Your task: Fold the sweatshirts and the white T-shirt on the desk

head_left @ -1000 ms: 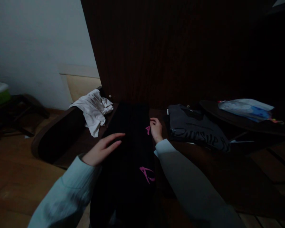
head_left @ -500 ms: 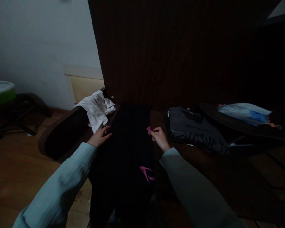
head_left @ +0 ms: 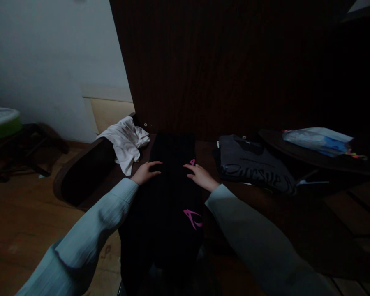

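Black trousers with pink lettering down their right side lie lengthwise on the dark wooden bench, their lower part hanging over the front edge. On the left side of the cloth rests my left hand, fingers stretched towards the middle and thumb apart. Opposite it, my right hand lies at the right edge by the upper pink mark, its fingers also apart. Neither hand grips the cloth. In the dim light the folds of the black fabric are hard to make out.
A crumpled white cloth drapes over the bench's left armrest. To the right lie a folded dark grey garment with lettering and a blue-and-white plastic package. A tall dark wooden panel rises behind. A green tub stands far left.
Both hands have moved inward over the trousers, towards each other. My right hand has let go of the cloth edge it was pinching, and its fingers have spread.
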### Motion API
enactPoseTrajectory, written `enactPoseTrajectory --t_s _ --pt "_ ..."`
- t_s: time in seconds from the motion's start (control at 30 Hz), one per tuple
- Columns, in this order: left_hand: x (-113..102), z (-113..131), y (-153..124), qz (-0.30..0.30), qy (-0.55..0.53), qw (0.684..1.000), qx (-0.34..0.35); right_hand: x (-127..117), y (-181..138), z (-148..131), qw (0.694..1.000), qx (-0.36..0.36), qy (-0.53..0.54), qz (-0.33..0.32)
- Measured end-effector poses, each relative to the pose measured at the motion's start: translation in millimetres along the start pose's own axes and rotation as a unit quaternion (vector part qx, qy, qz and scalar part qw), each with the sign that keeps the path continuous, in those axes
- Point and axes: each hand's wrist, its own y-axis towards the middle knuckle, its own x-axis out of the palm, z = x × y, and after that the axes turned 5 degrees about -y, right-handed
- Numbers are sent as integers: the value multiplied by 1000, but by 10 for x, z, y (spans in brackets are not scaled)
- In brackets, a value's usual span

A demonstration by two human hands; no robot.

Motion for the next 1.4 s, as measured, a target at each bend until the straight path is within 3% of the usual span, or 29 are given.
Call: enactPoseTrajectory --t_s 0.2,0.37,0.7,1.03,1.27,1.4 --pt "179 58 204 105 42 993 -19 -154 238 77 996 29 -82 -30" --pt "285 176 492 143 67 986 -61 -263 496 220 991 71 -114 -20" --pt "398 305 1050 155 105 979 -79 -347 949 391 981 141 -134 21" --pt "423 218 1501 151 112 981 -42 -84 1204 514 965 158 -105 182" --pt "435 223 1570 154 147 977 -13 -85 1247 523 964 157 -104 191" --pt "437 322 1470 194 206 959 24 -91 1227 498 965 159 -100 185"
